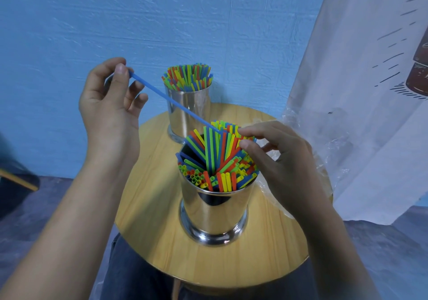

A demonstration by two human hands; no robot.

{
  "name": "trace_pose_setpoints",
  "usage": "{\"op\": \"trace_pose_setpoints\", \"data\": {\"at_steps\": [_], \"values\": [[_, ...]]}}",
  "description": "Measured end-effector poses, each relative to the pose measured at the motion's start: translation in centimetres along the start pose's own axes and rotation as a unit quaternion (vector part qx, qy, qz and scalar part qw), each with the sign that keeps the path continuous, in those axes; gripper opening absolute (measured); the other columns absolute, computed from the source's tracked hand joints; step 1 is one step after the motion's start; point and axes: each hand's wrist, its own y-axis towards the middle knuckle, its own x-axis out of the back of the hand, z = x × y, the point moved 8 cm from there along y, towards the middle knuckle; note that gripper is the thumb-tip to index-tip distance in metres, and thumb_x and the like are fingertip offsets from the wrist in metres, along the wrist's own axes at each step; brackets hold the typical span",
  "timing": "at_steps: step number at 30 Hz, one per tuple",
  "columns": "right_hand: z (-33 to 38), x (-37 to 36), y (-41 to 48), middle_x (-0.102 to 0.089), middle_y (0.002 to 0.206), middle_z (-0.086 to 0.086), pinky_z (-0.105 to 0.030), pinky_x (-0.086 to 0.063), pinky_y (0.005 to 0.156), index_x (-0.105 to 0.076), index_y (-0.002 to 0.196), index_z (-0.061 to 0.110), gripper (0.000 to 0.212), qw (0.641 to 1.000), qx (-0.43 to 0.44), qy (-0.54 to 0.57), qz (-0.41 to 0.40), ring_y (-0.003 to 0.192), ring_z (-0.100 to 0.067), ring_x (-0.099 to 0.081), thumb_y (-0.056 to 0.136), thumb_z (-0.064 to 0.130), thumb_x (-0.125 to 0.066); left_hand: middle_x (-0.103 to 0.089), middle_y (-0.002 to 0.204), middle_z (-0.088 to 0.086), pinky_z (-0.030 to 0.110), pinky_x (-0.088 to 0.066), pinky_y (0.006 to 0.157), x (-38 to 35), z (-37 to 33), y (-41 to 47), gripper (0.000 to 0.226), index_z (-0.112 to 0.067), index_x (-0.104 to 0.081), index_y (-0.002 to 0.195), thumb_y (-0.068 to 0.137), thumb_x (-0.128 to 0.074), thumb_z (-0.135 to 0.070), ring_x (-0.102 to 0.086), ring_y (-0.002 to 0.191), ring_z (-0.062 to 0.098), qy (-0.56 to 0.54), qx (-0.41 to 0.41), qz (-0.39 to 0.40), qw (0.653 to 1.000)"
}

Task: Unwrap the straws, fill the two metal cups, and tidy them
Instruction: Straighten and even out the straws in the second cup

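Note:
Two shiny metal cups stand on a small round wooden table (150, 225). The near cup (214, 216) holds many coloured straws (220, 160), some upright, some leaning. The far cup (190, 112) is packed with coloured straws (188, 77). My left hand (111, 105) is raised left of the cups and pinches the upper end of a single blue straw (166, 98) between thumb and forefinger; its lower end reaches down among the near cup's straws. My right hand (275, 158) is at the right side of the near cup, its thumb and forefinger touching the straw tops.
Crumpled clear plastic wrapping (324, 142) lies on the table's right side, behind my right hand. A white printed curtain (361, 68) hangs at the right. A blue wall is behind the table. My lap in dark trousers (129, 276) sits under the table's near edge.

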Motion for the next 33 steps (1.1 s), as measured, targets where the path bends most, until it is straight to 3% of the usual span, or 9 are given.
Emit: {"op": "trace_pose_setpoints", "data": {"at_steps": [10, 14, 18, 21, 25, 29, 31, 33], "values": [[1.1, -0.1, 0.1, -0.07, 0.101, 0.02, -0.028, -0.055, 0.076, -0.073, 0.104, 0.032, 0.017, 1.0, 0.013, -0.003, -0.008, 0.101, -0.011, -0.064, 0.095, 0.041, -0.061, -0.066, 0.088, -0.009, 0.022, -0.05, 0.074, 0.9, 0.5, -1.1, 0.006, -0.019, -0.06, 0.103, 0.104, -0.057, -0.014, -0.063, 0.079, 0.011, -0.037, 0.041, -0.002, 0.998], [1.5, 1.0, 0.0, -0.073, 0.094, 0.021, -0.019, -0.052, 0.074, -0.072, 0.095, 0.035, 0.006, 0.996, -0.002, 0.077, -0.046, 0.094, -0.01, -0.068, 0.097, 0.031, -0.069, -0.065, 0.089, -0.007, 0.022, -0.051, 0.073, 0.9, 1.7, -1.8, 0.006, -0.019, -0.061, 0.1, 0.104, -0.058, -0.015, -0.065, 0.078, 0.01, -0.033, 0.074, 0.001, 0.997], [1.6, 2.3, 0.1, -0.074, 0.086, 0.015, -0.025, -0.054, 0.07, -0.071, 0.086, 0.033, 0.014, 0.985, -0.009, 0.146, -0.091, 0.081, -0.007, -0.067, 0.096, 0.022, -0.069, -0.065, 0.09, -0.006, 0.021, -0.052, 0.07, 0.4, 3.0, -2.3, 0.009, -0.02, -0.063, 0.095, 0.102, -0.061, -0.015, -0.064, 0.075, 0.01, 0.005, 0.107, 0.023, 0.994], [1.0, 3.2, 0.2, -0.074, 0.085, -0.001, -0.025, -0.053, 0.067, -0.07, 0.087, 0.03, 0.016, 0.97, -0.031, 0.206, -0.127, 0.079, -0.013, -0.066, 0.097, 0.019, -0.067, -0.067, 0.084, -0.006, 0.022, -0.052, 0.07, -0.3, 3.6, -2.7, 0.011, -0.019, -0.065, 0.092, 0.1, -0.061, -0.012, -0.062, 0.073, 0.011, 0.066, 0.109, 0.063, 0.99], [0.3, 3.2, 0.3, -0.075, 0.087, -0.001, -0.027, -0.054, 0.07, -0.069, 0.098, 0.021, 0.007, 0.957, -0.062, 0.253, -0.127, 0.082, -0.017, -0.068, 0.098, 0.022, -0.063, -0.069, 0.078, -0.006, 0.022, -0.053, 0.07, -1.3, 4.4, -3.0, 0.015, -0.019, -0.068, 0.088, 0.099, -0.062, -0.009, -0.063, 0.073, 0.009, 0.17, 0.092, 0.126, 0.973], [0.0, 3.3, 0.6, -0.077, 0.099, -0.005, -0.035, -0.058, 0.076, -0.064, 0.104, 0.013, 0.012, 0.944, -0.067, 0.292, -0.136, 0.092, -0.026, -0.073, 0.102, 0.021, -0.055, -0.072, 0.077, -0.009, 0.025, -0.054, 0.074, -2.5, 5.2, -3.1, 0.009, -0.02, -0.07, 0.089, 0.095, -0.069, -0.014, -0.065, 0.078, 0.009, 0.275, 0.076, 0.208, 0.936], [0.0, 3.5, 0.7, -0.077, 0.104, -0.007, -0.035, -0.059, 0.077, -0.055, 0.107, 0.008, 0.012, 0.942, -0.06, 0.299, -0.143, 0.096, -0.028, -0.075, 0.109, 0.013, -0.045, -0.073, 0.085, -0.011, 0.026, -0.054, 0.081, -3.1, 5.8, -3.3, 0.007, -0.023, -0.071, 0.096, 0.091, -0.076, -0.023, -0.068, 0.086, 0.007, 0.297, 0.091, 0.256, 0.915], [0.1, 4.0, 0.8, -0.077, 0.097, -0.007, -0.033, -0.06, 0.075, -0.049, 0.107, 0.007, 0.012, 0.941, -0.055, 0.294, -0.156, 0.094, -0.029, -0.076, 0.111, 0.01, -0.038, -0.074, 0.104, -0.009, 0.023, -0.054, 0.089, -3.6, 6.4, -3.6, 0.023, -0.031, -0.07, 0.108, 0.085, -0.075, -0.035, -0.07, 0.101, 0.008, 0.303, 0.115, 0.298, 0.898]]}}
